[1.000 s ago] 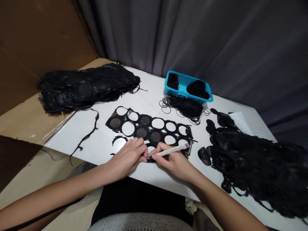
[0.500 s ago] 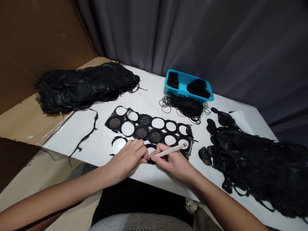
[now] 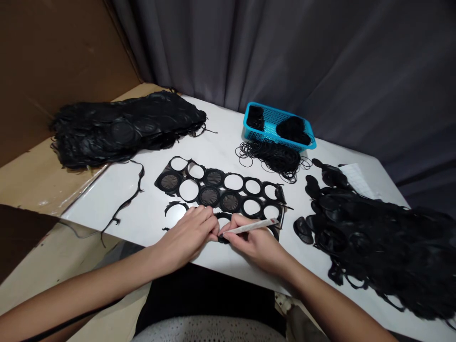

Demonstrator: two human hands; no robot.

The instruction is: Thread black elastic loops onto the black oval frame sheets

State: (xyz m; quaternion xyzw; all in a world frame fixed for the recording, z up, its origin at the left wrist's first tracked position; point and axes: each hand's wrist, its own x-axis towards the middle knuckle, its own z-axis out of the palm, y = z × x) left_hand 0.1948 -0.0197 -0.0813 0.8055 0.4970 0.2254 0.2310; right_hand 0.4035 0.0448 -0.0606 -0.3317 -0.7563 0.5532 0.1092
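Observation:
A black sheet with rows of round openings [image 3: 230,202] lies near the table's front edge; some rounds show white table through them, others hold dark discs. My left hand [image 3: 194,232], fingers curled together, pinches the sheet's near edge beside one opening. Between the thumb and fingers of my right hand [image 3: 254,242] is a slim whitish tool [image 3: 251,226], its dark tip at that same opening, close to my left fingertips. The near part of the sheet is partly hidden under both hands.
A pile of black sheets [image 3: 128,128] lies at the left and another black heap [image 3: 388,247] at the right. Behind are a blue basket [image 3: 269,134] with black pieces and a tangle of thin black rings [image 3: 274,156]. A black strip [image 3: 130,202] lies left; white paper [image 3: 358,180] sits back right.
The tool in my right hand has tilted, its rear end a little lower and farther right. My left hand has hardly moved.

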